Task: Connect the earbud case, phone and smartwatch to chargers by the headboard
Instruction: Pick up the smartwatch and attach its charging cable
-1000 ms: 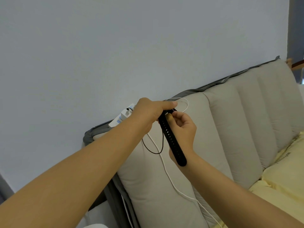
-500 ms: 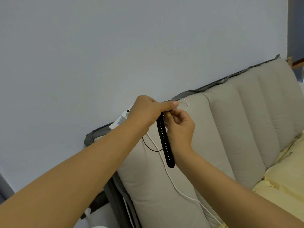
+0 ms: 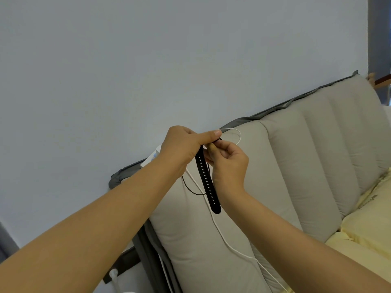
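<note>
Black perforated strap of the smartwatch [image 3: 208, 182] hanging straight down between two raised hands, in front of the upper left part of the padded headboard [image 3: 296, 176]; the watch body itself is hidden behind the fingers. The left hand [image 3: 184, 148] is curled round the top of the watch, its thumb stretched rightward along the upper edge. The right hand [image 3: 229, 163] meets it from the right, fingers bent and pinching at the same spot, so that both hands are clamped on the smartwatch and touch each other there. What exactly the right fingertips hold against the watch cannot be told. A white cable [image 3: 227, 240] arches in a small loop just above and to the right of the hands, then runs down the face of the headboard toward the lower right. A thin black cable [image 3: 188, 188] sags in a shallow curve just left of the strap, below the left wrist. Behind the left hand, a white charger block [image 3: 151, 159] sits on the grey top edge of the headboard, against the pale blue-grey wall [image 3: 148, 60]. Yellow bedding [image 3: 368, 225] lies at the foot of the headboard, at the right edge of the view. Earbud case and phone are out of view.
</note>
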The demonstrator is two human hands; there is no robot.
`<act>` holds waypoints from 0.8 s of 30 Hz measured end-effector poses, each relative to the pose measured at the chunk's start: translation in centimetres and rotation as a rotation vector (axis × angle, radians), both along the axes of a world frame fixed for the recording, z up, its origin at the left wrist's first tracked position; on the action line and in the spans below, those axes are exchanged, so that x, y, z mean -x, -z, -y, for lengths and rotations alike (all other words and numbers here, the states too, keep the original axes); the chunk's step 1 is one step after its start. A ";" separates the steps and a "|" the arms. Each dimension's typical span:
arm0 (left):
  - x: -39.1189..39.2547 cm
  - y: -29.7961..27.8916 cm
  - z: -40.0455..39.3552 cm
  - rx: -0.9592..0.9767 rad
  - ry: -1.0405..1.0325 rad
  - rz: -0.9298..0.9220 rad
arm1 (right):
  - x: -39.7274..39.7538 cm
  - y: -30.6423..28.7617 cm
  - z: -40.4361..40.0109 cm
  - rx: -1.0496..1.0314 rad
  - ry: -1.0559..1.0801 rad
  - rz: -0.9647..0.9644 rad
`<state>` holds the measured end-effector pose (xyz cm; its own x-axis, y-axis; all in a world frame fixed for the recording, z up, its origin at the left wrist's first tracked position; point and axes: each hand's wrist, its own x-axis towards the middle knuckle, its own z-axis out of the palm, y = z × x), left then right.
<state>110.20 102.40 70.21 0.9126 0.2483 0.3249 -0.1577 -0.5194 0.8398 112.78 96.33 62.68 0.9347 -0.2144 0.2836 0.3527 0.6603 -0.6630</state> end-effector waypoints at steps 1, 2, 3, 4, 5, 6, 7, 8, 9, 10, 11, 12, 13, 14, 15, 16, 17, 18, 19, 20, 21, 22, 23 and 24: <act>0.0 0.0 0.0 0.003 -0.003 0.001 | 0.0 0.0 0.0 0.001 -0.003 -0.003; 0.0 0.0 0.0 0.007 -0.007 0.005 | 0.0 0.0 0.0 0.002 -0.004 -0.006; 0.0 -0.1 0.0 0.010 -0.012 0.010 | 0.0 0.0 0.0 0.006 -0.003 -0.010; -0.1 -0.1 0.0 0.013 -0.016 0.015 | -0.1 0.0 0.0 0.014 0.001 -0.014; -0.1 -0.1 0.0 0.016 -0.017 0.018 | -0.1 0.0 0.0 0.024 0.006 -0.018; -0.2 -0.1 0.0 0.020 -0.017 0.021 | -0.1 0.0 0.1 0.033 0.011 -0.022; -0.2 -0.1 0.0 0.024 -0.016 0.026 | -0.1 0.0 0.1 0.038 0.013 -0.024; -0.2 0.0 0.0 0.025 -0.017 0.031 | -0.1 0.1 0.1 0.040 0.014 -0.025; -0.2 0.0 0.0 0.024 -0.022 0.039 | -0.1 0.1 0.2 0.040 0.014 -0.026; -0.3 0.0 0.0 0.020 -0.030 0.047 | -0.1 0.1 0.3 0.041 0.014 -0.028; -0.4 0.0 0.0 0.018 -0.037 0.054 | -0.1 0.1 0.3 0.043 0.014 -0.032; -0.5 0.0 0.0 0.017 -0.043 0.061 | -0.2 0.1 0.4 0.046 0.015 -0.036; -0.5 0.1 0.1 0.017 -0.045 0.068 | -0.3 0.2 0.4 0.047 0.017 -0.040; -0.7 0.2 0.1 0.018 -0.047 0.077 | -0.3 0.2 0.5 0.049 0.021 -0.042; -0.8 0.4 0.2 0.019 -0.048 0.089 | -0.4 0.2 0.6 0.054 0.027 -0.043; -0.9 0.6 0.3 0.018 -0.049 0.101 | -0.5 0.2 0.6 0.065 0.035 -0.044; -1.1 0.7 0.5 0.016 -0.051 0.115 | -0.6 0.3 0.7 0.078 0.043 -0.043; -1.2 0.9 0.7 0.011 -0.052 0.127 | -0.7 0.3 0.7 0.090 0.052 -0.041; -1.3 1.1 0.9 0.008 -0.047 0.136 | -0.8 0.4 0.8 0.100 0.059 -0.040; -1.4 1.3 1.1 0.013 -0.037 0.140 | -0.9 0.4 0.9 0.106 0.064 -0.041; -1.5 1.4 1.4 0.030 -0.025 0.141 | -1.0 0.5 1.0 0.110 0.068 -0.044; -1.5 1.5 1.6 0.053 -0.011 0.138 | -1.1 0.6 1.1 0.114 0.071 -0.047; -1.5 1.5 1.8 0.072 0.002 0.135 | -1.3 0.6 1.2 0.118 0.073 -0.049; -1.5 1.5 2.1 0.084 0.010 0.130 | -1.3 0.7 1.4 0.123 0.075 -0.049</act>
<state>111.75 100.34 68.69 0.8665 0.2708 0.4193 -0.2731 -0.4459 0.8524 114.11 94.97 62.03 0.9308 -0.2505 0.2662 0.3629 0.5462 -0.7549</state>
